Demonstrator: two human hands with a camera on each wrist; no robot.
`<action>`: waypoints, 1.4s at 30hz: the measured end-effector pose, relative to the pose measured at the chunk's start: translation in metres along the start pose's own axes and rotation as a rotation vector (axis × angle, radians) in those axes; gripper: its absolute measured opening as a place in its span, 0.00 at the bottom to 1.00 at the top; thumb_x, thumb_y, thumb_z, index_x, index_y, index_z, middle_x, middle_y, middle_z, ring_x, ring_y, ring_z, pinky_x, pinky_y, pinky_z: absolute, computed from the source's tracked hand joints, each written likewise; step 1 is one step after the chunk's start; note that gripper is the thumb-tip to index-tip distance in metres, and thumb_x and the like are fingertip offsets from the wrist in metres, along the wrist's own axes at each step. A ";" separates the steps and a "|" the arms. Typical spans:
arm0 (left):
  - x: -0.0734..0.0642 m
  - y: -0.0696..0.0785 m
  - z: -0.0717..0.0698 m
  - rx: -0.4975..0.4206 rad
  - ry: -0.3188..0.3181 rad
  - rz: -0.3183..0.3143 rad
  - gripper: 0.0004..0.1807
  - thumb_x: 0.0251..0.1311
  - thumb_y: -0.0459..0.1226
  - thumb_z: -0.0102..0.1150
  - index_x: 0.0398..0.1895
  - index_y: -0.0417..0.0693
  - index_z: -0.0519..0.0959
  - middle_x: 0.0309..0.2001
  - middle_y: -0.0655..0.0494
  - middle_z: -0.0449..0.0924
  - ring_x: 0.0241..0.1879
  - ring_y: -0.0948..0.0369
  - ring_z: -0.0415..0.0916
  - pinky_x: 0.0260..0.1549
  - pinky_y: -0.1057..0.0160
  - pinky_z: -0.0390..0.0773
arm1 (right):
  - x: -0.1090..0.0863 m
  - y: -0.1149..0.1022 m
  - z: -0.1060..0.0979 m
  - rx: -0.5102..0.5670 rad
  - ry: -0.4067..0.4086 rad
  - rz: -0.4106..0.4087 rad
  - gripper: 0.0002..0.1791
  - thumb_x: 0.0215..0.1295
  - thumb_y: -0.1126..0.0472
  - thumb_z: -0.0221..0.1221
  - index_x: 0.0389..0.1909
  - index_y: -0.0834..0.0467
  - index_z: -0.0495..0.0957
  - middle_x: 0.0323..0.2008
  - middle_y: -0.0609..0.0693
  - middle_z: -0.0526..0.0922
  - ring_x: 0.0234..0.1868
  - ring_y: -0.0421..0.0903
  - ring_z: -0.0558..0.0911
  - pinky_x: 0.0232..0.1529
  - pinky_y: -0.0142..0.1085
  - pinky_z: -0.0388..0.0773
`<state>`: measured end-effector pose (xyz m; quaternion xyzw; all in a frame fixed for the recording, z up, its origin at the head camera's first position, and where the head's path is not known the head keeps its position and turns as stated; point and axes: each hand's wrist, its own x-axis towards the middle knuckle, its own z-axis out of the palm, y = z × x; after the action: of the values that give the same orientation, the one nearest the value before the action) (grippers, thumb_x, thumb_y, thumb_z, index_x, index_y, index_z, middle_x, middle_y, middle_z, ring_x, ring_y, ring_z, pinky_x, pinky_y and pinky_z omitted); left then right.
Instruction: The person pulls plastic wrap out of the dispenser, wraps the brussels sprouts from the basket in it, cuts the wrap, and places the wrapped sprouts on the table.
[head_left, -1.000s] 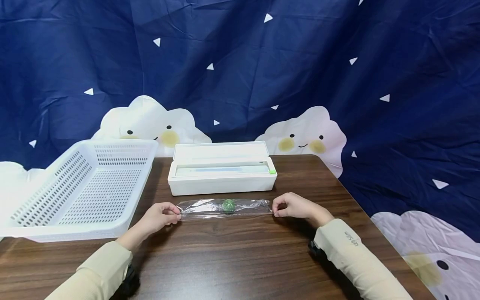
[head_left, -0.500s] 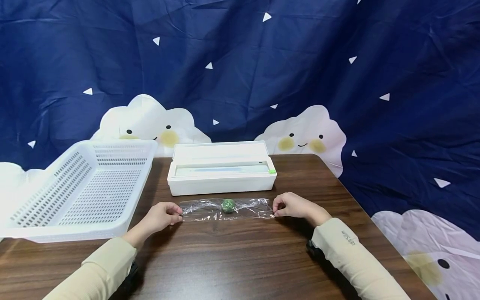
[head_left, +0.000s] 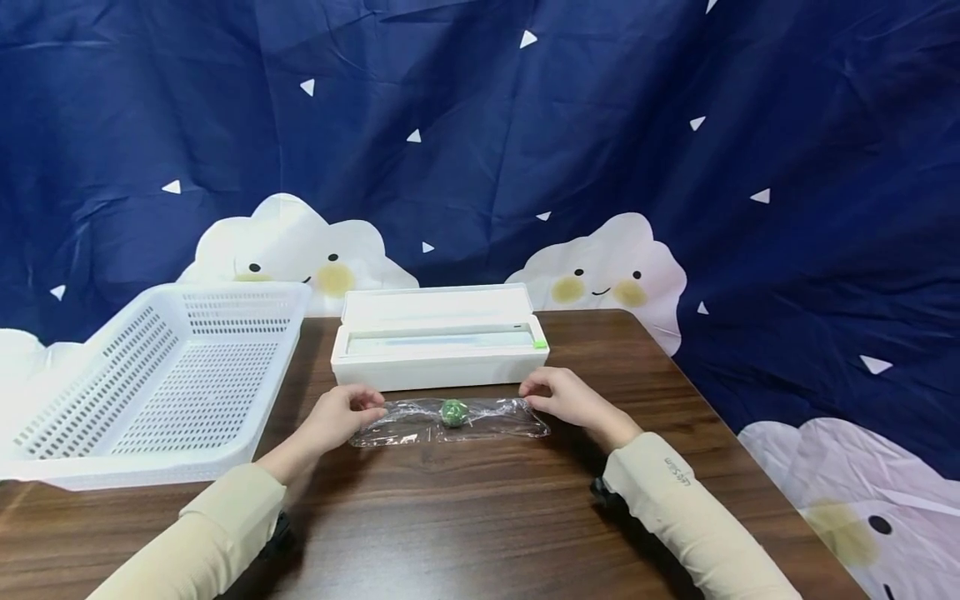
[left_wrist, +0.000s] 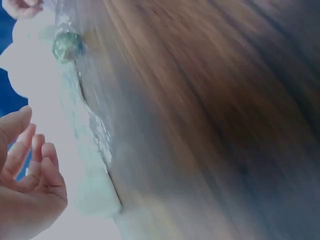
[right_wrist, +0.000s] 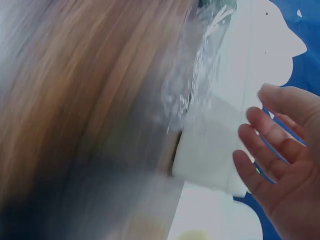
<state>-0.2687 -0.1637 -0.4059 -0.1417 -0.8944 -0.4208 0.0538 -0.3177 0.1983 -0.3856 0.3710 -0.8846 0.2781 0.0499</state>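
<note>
A green ball [head_left: 453, 413] sits in a strip of clear plastic wrap [head_left: 495, 427] on the table. The strip stretches to both sides of the ball and is gathered along its middle. My left hand [head_left: 337, 417] is over the wrap's left end; in the left wrist view its fingers are loosely bent with nothing between them. Above the right end is my right hand [head_left: 566, 397], and the right wrist view shows its fingers [right_wrist: 260, 127] apart from the thumb and holding nothing. Behind the wrap stands a long white box [head_left: 442, 372], lid up, with a green tab at its right end.
A white perforated plastic basket [head_left: 273, 392] stands on the left of the brown wooden table [head_left: 465, 525]. Behind the table hangs a dark blue cloth [head_left: 465, 167] printed with clouds and white triangles.
Both hands have let go of the wrap's ends and moved inward and slightly up. The wrap has spread out a little toward the front. Ball, box and basket stay put.
</note>
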 end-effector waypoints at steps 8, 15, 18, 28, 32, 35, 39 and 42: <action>0.015 0.011 0.021 -0.086 -0.055 0.097 0.11 0.54 0.32 0.62 0.39 0.35 0.79 0.36 0.48 0.80 0.38 0.54 0.77 0.38 0.57 0.76 | 0.019 -0.009 0.020 0.099 0.016 -0.039 0.07 0.56 0.69 0.62 0.36 0.65 0.80 0.36 0.52 0.82 0.41 0.46 0.77 0.46 0.40 0.71; 0.024 0.017 0.035 -0.084 -0.091 0.125 0.15 0.54 0.33 0.63 0.45 0.36 0.78 0.44 0.45 0.80 0.46 0.51 0.75 0.46 0.52 0.73 | 0.029 -0.014 0.034 0.183 -0.036 -0.025 0.11 0.58 0.66 0.61 0.42 0.65 0.80 0.42 0.52 0.80 0.47 0.47 0.75 0.50 0.39 0.70; 0.026 0.019 0.039 -0.037 -0.106 0.136 0.15 0.54 0.33 0.63 0.45 0.39 0.80 0.45 0.48 0.80 0.49 0.51 0.74 0.48 0.51 0.71 | 0.032 -0.017 0.040 0.186 -0.069 -0.021 0.12 0.59 0.66 0.61 0.44 0.64 0.80 0.45 0.52 0.79 0.49 0.48 0.75 0.52 0.40 0.69; 0.032 0.019 0.053 0.095 -0.150 0.160 0.18 0.54 0.38 0.63 0.49 0.45 0.80 0.47 0.51 0.79 0.50 0.54 0.73 0.49 0.52 0.71 | 0.039 -0.021 0.054 0.082 -0.145 -0.031 0.19 0.56 0.64 0.63 0.50 0.62 0.78 0.50 0.53 0.76 0.53 0.49 0.72 0.54 0.41 0.68; 0.035 0.019 0.057 0.133 -0.162 0.139 0.20 0.53 0.39 0.64 0.50 0.43 0.79 0.47 0.52 0.79 0.49 0.54 0.74 0.48 0.54 0.72 | 0.041 -0.020 0.057 0.042 -0.159 -0.029 0.20 0.55 0.61 0.64 0.50 0.61 0.78 0.49 0.52 0.76 0.51 0.47 0.73 0.53 0.39 0.68; 0.037 0.018 0.060 0.160 -0.175 0.122 0.20 0.53 0.39 0.65 0.49 0.43 0.80 0.47 0.52 0.79 0.49 0.54 0.74 0.47 0.54 0.73 | 0.043 -0.019 0.059 0.013 -0.171 -0.033 0.21 0.54 0.58 0.65 0.49 0.60 0.78 0.47 0.51 0.77 0.50 0.46 0.74 0.52 0.38 0.69; 0.038 0.017 0.062 0.201 -0.175 0.119 0.19 0.51 0.40 0.66 0.47 0.44 0.81 0.45 0.52 0.80 0.49 0.54 0.74 0.47 0.55 0.73 | 0.046 -0.019 0.060 -0.017 -0.187 -0.031 0.22 0.52 0.56 0.67 0.49 0.59 0.78 0.47 0.50 0.78 0.49 0.44 0.74 0.51 0.36 0.70; 0.039 0.018 0.062 0.230 -0.172 0.124 0.19 0.49 0.40 0.67 0.45 0.44 0.82 0.45 0.52 0.81 0.48 0.54 0.75 0.46 0.55 0.73 | 0.049 -0.019 0.061 -0.037 -0.192 -0.028 0.23 0.51 0.56 0.68 0.49 0.59 0.78 0.46 0.50 0.79 0.48 0.44 0.75 0.50 0.36 0.70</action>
<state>-0.2994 -0.0967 -0.4240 -0.2251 -0.9275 -0.2978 0.0186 -0.3323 0.1245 -0.4137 0.4074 -0.8850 0.2243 -0.0243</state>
